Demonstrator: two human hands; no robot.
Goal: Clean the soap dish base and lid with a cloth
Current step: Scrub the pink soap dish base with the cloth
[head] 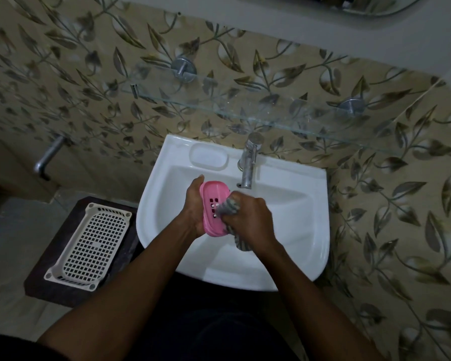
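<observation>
While the left hand [193, 208] grips the pink soap dish [211, 194] above the white sink [297, 204], the right hand [250, 217] clutches a striped cloth [228, 205] (bunched tight) against its slotted face. 1 tap [249, 162] stands just behind.

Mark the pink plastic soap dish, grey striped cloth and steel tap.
pink plastic soap dish [214, 191]: head view, inner floor.
grey striped cloth [228, 207]: head view, bunched top.
steel tap [248, 173]: head view, spout.

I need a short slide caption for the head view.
Over the sink, the left hand holds a pink slotted soap dish piece while the right hand presses a striped cloth into it.
</observation>
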